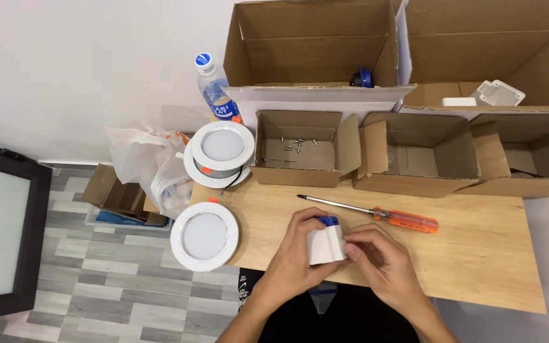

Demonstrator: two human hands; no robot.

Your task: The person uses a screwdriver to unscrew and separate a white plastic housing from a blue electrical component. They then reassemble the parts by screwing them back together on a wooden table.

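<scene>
In the lower middle of the frame, the small white plastic box with a blue cap stands between both hands, above the near edge of the light wooden table. The left hand is closed around its left side, with the thumb on the front. The right hand touches its right edge with the fingertips. The orange-handled screwdriver lies just behind, its long axis left to right, nearer to the right hand.

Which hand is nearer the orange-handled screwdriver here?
Right. The right hand sits just below the screwdriver, near its orange handle, apart from it. The left hand is further left, below the metal tip, gripping the small white box.
</scene>
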